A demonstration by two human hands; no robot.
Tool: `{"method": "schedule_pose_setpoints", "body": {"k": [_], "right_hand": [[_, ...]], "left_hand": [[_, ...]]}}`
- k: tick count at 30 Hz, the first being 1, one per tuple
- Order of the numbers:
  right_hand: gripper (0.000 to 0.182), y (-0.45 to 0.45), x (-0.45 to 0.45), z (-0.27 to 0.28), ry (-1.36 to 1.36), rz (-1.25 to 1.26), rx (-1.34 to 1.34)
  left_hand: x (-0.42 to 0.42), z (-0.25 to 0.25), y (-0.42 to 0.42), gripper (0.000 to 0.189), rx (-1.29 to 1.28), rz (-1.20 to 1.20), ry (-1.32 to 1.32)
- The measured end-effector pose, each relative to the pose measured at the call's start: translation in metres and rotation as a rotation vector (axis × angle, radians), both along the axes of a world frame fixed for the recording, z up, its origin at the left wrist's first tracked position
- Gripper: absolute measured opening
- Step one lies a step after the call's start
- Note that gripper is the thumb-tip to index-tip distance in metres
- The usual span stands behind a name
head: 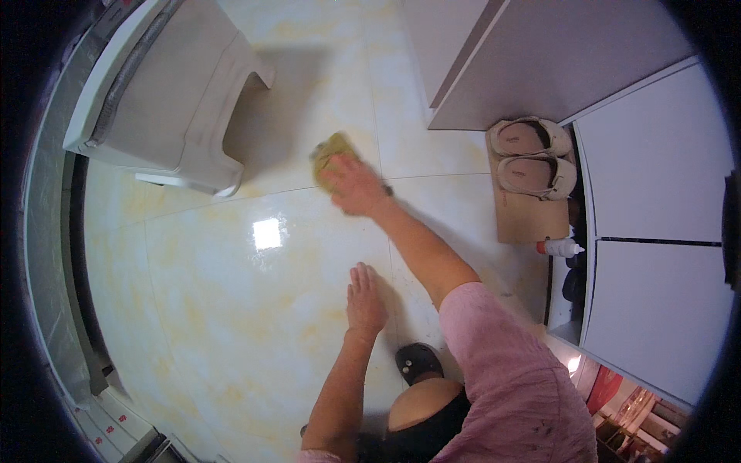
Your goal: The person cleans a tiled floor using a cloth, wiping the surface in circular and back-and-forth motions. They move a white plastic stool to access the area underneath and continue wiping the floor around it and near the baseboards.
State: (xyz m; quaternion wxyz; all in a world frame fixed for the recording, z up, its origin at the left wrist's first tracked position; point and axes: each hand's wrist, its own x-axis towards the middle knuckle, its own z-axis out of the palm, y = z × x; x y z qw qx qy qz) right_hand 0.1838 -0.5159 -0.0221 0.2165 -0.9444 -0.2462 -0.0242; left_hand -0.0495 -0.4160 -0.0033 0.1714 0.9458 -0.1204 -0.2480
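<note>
My right hand point(356, 188) is stretched forward over the tiled floor point(231, 301), its fingers spread across a yellow-green cloth point(334, 142). Hand and cloth are slightly blurred, and the palm covers part of the cloth. Closer to me, my left hand point(367, 304) is held low with its fingers extended and nothing in it. Whether it touches the tiles I cannot tell. A dark shoe point(419, 362) on my foot shows just behind that hand.
A white plastic step stool point(173, 116) stands at the upper left. To the right, beige sandals point(529, 176) rest on flat cardboard point(529, 223) beside a white cabinet point(654, 168). A small white bottle with a red end point(560, 248) lies by the cabinet's base.
</note>
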Motion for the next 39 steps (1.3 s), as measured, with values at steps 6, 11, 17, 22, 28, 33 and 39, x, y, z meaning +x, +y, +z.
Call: {"method": "schedule_pose_setpoints", "body": {"k": [6, 11, 17, 22, 28, 33, 39], "right_hand": [[0.059, -0.109, -0.018, -0.004, -0.006, -0.702, -0.006], [0.062, -0.158, -0.107, 0.001, 0.07, -1.027, -0.035], [0.062, -0.178, -0.298, 0.008, 0.086, -0.967, -0.044], [0.059, -0.205, -0.448, 0.016, 0.275, -1.03, -0.025], [0.062, -0.185, -0.37, 0.046, 0.268, -0.689, 0.505], [0.065, -0.201, -0.202, 0.019, 0.172, -0.569, 0.431], [0.06, -0.108, -0.215, -0.017, 0.162, -0.371, 0.229]], "left_hand": [[0.006, 0.01, -0.001, 0.073, 0.012, 0.032, 0.102], [0.004, -0.002, -0.003, 0.073, 0.079, 0.014, 0.083], [0.011, -0.001, 0.009, 0.071, 0.01, -0.097, 0.078], [0.004, 0.02, 0.01, 0.065, -0.112, -0.023, 0.209], [-0.034, 0.008, 0.031, 0.058, -0.239, 0.101, 0.069], [-0.039, 0.008, 0.03, 0.06, -0.279, 0.137, -0.013], [-0.033, 0.018, 0.044, 0.057, -0.21, 0.491, 0.057]]}}
